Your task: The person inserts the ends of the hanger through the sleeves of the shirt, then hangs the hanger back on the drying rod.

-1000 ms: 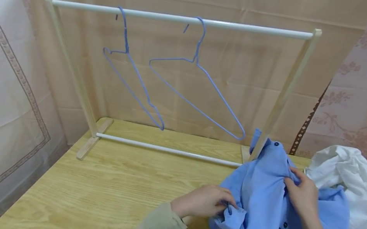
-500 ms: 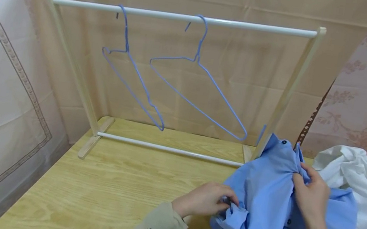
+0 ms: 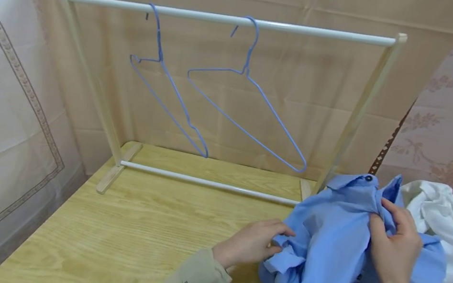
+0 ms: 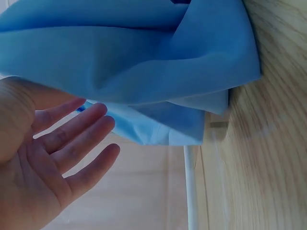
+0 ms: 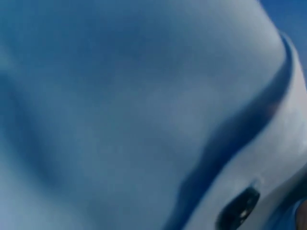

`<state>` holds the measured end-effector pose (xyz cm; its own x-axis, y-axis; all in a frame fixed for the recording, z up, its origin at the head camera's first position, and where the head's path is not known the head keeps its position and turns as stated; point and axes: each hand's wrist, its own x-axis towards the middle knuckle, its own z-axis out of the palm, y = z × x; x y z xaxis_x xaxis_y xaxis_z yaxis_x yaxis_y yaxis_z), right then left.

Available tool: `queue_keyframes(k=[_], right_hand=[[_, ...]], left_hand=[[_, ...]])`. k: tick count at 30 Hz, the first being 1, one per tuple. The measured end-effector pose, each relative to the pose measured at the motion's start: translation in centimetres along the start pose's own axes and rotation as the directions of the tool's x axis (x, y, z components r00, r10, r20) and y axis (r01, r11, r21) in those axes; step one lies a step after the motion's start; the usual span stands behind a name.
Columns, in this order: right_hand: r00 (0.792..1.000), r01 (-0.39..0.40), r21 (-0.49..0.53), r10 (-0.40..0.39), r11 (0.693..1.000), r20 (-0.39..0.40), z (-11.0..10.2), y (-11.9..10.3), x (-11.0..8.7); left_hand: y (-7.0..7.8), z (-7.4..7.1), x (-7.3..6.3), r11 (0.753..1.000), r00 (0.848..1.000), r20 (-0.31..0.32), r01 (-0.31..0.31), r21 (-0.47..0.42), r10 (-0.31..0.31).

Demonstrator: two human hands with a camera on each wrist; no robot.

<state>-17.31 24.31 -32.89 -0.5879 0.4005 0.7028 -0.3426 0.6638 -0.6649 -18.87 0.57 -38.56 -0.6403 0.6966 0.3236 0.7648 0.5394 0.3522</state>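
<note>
The blue shirt (image 3: 328, 252) was bunched between the two hands, over the wooden table (image 3: 132, 225). The right hand (image 3: 398, 248) pinched its upper part; the left hand (image 3: 249, 242), fingers loosely spread, was at its left side.

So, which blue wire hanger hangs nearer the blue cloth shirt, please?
The right-hand blue wire hanger; the other hanger hangs farther left of the blue cloth shirt.

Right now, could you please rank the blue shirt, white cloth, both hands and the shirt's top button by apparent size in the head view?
Blue shirt
White cloth
Left hand and right hand: too alike to rank
Top button
</note>
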Motion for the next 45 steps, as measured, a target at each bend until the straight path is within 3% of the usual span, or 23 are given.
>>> queue_keyframes(k=[9, 13, 18, 23, 28, 35, 38, 44, 45], right_hand=[[0.999, 0.052, 0.043, -0.052, 0.998, 0.001, -0.5, -2.2, -0.6], [0.995, 0.097, 0.062, -0.098, 0.993, 0.0, -0.5, -3.1, -1.0], [0.984, 0.171, 0.135, -0.177, 0.976, 0.031, -0.5, -4.3, -1.9], [0.97, 0.217, 0.184, -0.232, 0.959, 0.069, -0.4, -5.2, -2.8], [0.966, 0.218, 0.202, -0.241, 0.955, 0.097, -0.4, -5.8, -3.7], [0.958, 0.191, 0.224, -0.231, 0.956, 0.171, -0.5, -6.8, -5.0], [0.952, 0.208, 0.255, -0.255, 0.944, 0.169, -0.4, -7.0, -5.4], [0.925, 0.282, 0.347, -0.35, 0.894, 0.151, -0.2, -7.3, -5.9], [0.919, 0.286, 0.358, -0.36, 0.889, 0.158, -0.2, -7.3, -6.0]], left_hand=[[-0.3, -0.4, -0.1, 0.999, 1.0, -0.025, 0.017, -0.032, -0.018], [-0.4, -0.6, -0.1, 0.996, 0.999, -0.036, 0.029, -0.088, -0.033], [-0.6, -1.0, -0.2, 0.978, 0.996, -0.047, 0.066, -0.197, -0.077], [-0.4, -1.3, -0.2, 0.965, 0.988, -0.078, 0.115, -0.236, -0.137], [-0.6, -1.2, -0.1, 0.944, 0.978, -0.105, 0.142, -0.298, -0.18], [-1.3, -1.0, -0.1, 0.882, 0.967, -0.017, 0.225, -0.414, -0.254], [-1.4, -1.1, -0.1, 0.861, 0.97, 0.003, 0.219, -0.46, -0.245], [-1.5, -2.1, -0.2, 0.838, 0.988, -0.02, 0.117, -0.533, -0.151], [-1.6, -2.1, -0.3, 0.824, 0.99, -0.009, 0.114, -0.555, -0.143]])
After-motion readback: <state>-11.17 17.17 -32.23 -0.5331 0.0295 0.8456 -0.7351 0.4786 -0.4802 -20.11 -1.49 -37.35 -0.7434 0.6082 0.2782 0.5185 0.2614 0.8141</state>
